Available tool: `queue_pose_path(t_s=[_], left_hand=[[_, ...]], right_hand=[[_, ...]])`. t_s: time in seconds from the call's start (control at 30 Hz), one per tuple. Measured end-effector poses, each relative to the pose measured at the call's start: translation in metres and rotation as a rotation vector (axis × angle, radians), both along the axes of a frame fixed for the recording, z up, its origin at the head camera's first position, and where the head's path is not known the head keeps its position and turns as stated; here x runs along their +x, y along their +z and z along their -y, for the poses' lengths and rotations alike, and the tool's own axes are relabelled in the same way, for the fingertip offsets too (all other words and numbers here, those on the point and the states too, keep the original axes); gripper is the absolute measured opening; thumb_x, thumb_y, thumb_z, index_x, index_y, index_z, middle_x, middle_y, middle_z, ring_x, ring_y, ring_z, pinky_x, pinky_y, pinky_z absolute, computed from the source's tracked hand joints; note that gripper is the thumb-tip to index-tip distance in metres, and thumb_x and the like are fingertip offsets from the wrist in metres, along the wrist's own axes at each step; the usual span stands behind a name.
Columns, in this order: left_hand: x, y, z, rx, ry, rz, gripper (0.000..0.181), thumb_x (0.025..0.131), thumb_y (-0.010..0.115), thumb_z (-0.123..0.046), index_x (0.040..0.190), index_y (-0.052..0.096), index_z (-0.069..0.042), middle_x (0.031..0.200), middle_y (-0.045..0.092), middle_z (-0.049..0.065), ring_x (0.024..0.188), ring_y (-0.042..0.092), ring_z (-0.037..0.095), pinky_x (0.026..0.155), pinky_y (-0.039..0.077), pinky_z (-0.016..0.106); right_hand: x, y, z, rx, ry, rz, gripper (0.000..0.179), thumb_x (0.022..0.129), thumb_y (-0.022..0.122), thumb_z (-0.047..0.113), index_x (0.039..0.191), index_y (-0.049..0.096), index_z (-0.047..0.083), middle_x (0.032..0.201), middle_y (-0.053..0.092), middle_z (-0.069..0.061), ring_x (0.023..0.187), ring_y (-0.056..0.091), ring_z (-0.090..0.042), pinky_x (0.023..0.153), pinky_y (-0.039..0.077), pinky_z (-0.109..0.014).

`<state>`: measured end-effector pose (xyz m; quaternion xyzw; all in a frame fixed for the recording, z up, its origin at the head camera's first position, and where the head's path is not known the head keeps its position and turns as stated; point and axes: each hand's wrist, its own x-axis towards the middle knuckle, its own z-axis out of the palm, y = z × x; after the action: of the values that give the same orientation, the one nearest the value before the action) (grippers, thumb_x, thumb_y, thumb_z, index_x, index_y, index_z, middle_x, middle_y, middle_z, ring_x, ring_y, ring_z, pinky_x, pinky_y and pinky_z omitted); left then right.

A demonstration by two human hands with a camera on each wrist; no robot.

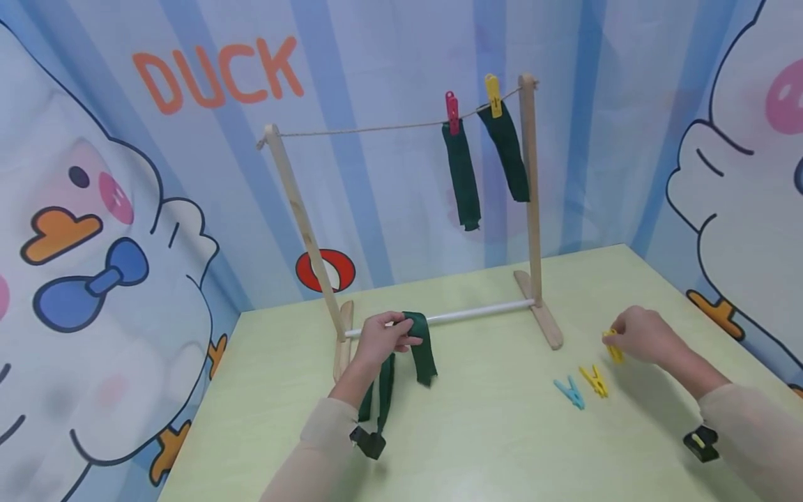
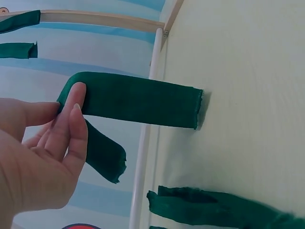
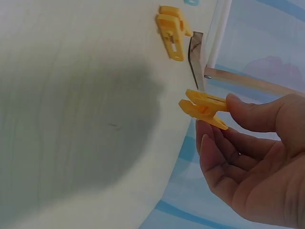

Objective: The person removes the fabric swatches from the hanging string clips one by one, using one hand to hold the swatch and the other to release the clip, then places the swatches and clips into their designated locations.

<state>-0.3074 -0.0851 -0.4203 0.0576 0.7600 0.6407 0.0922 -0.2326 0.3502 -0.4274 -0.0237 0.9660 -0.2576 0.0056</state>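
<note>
My left hand (image 1: 384,339) pinches a dark green fabric strip (image 2: 138,100) between thumb and fingers, folded over so both ends hang down. More green strips (image 1: 378,390) lie on the table below that hand. At the right, my right hand (image 1: 646,336) holds a yellow clothespin (image 3: 205,107) by its handle end, raised over the table. A second yellow clothespin (image 1: 593,381) and a light blue clothespin (image 1: 569,392) lie on the table nearby. On the cord (image 1: 364,130), a red clothespin (image 1: 452,113) and a yellow clothespin (image 1: 493,96) each hold up a green strip.
The cord runs between two wooden posts, the left post (image 1: 304,226) and the right post (image 1: 530,195). A white rod (image 1: 477,311) joins them low down, above the pale yellow table (image 1: 502,439). A duck-printed curtain (image 1: 401,63) hangs behind and at both sides.
</note>
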Motion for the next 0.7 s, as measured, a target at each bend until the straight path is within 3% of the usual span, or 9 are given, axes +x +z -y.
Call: queue_pose_path(t_s=[0.1,0.27,0.4,0.57,0.7], left_hand=[[0.001,-0.005,0.000,-0.011,0.002,0.019,0.039,0.102,0.060,-0.016,0.134,0.056,0.005,0.109,0.069,0.019,0.083,0.074,0.019,0.071,0.057,0.028],[0.005,-0.014,0.000,-0.049,0.004,0.039,0.030,0.102,0.059,-0.013,0.125,0.060,0.005,0.095,0.072,0.014,0.078,0.074,0.017,0.067,0.056,0.026],[0.004,-0.022,0.001,-0.106,0.013,0.049,0.023,0.101,0.060,-0.014,0.116,0.064,0.004,0.077,0.070,0.007,0.074,0.074,0.017,0.063,0.054,0.025],[0.003,-0.028,0.004,-0.182,-0.001,0.063,0.031,0.102,0.058,-0.014,0.124,0.061,0.007,0.072,0.068,0.008,0.072,0.074,0.019,0.059,0.050,0.024],[0.005,-0.032,0.008,-0.258,-0.032,0.085,0.037,0.103,0.057,-0.017,0.130,0.058,0.008,0.081,0.070,0.012,0.066,0.073,0.017,0.057,0.046,0.023]], right_hand=[[0.001,-0.004,-0.001,0.014,-0.017,0.048,0.025,0.091,0.069,0.012,0.070,0.068,0.000,0.054,0.040,0.005,0.050,0.033,-0.011,0.050,0.030,-0.028],[0.001,-0.008,-0.002,0.034,-0.059,0.151,0.026,0.090,0.072,0.013,0.088,0.070,-0.013,0.066,0.058,-0.003,0.060,0.048,-0.017,0.056,0.040,-0.031],[0.000,-0.011,-0.002,0.059,-0.089,0.190,0.032,0.089,0.073,0.013,0.096,0.066,-0.018,0.071,0.061,-0.007,0.065,0.052,-0.019,0.059,0.044,-0.032],[0.000,-0.012,-0.002,0.073,-0.097,0.196,0.032,0.089,0.073,0.012,0.097,0.066,-0.018,0.070,0.060,-0.006,0.065,0.052,-0.019,0.059,0.043,-0.031],[0.001,-0.013,-0.002,0.062,-0.085,0.194,0.029,0.090,0.072,0.013,0.094,0.069,-0.016,0.066,0.058,-0.004,0.062,0.051,-0.018,0.058,0.041,-0.031]])
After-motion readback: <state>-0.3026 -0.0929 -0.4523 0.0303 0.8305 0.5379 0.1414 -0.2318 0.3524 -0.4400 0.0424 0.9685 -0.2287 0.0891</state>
